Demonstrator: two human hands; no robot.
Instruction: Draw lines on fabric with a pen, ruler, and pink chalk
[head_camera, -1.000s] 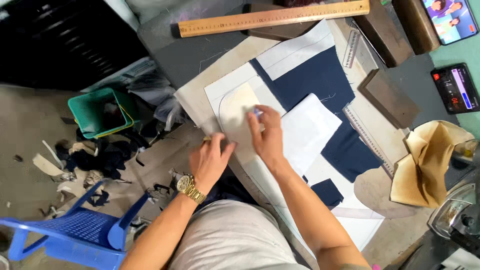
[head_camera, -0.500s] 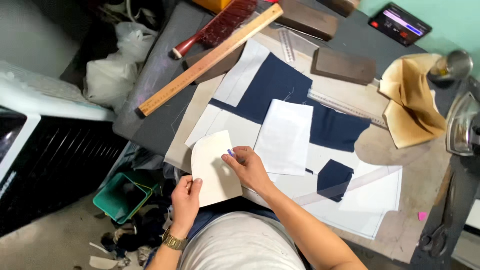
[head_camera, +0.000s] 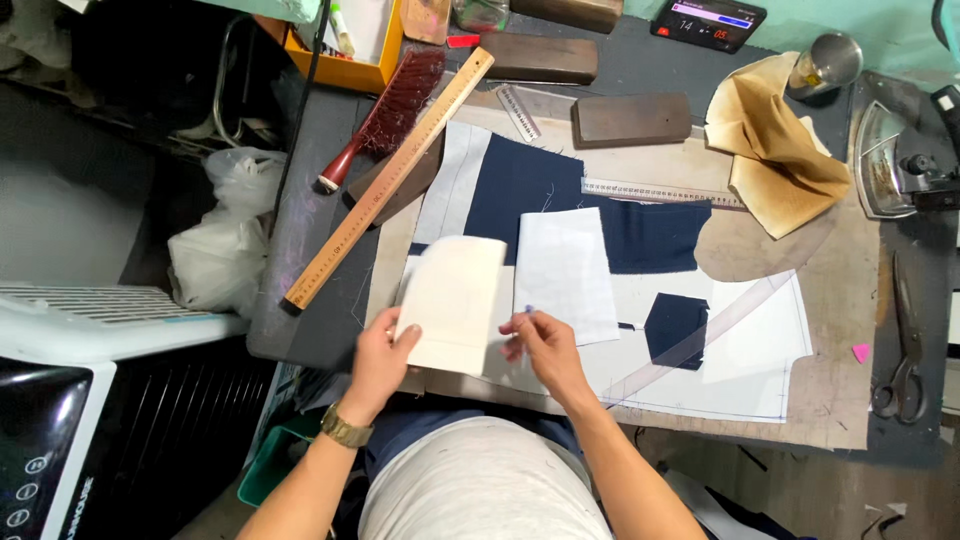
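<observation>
The left hand (head_camera: 378, 352) grips the lower left edge of a cream card pattern piece (head_camera: 452, 302), fingers curled closed around it, at the lower centre of the frame. The right hand (head_camera: 540, 345) sits just beside the piece's lower right corner, fingertips pinched together on a small blue marker (head_camera: 527, 311). The pattern piece lies tilted slightly over the near edge of the work board (head_camera: 850, 400). A white fabric rectangle (head_camera: 563, 272) lies just to its right, overlapping navy fabric (head_camera: 530, 190). A smaller navy patch (head_camera: 675, 327) lies further right. A long wooden ruler (head_camera: 392, 175) runs diagonally at upper left, beside a red-handled brush (head_camera: 385, 110). Scissors (head_camera: 905, 345) lie at the right edge.
</observation>
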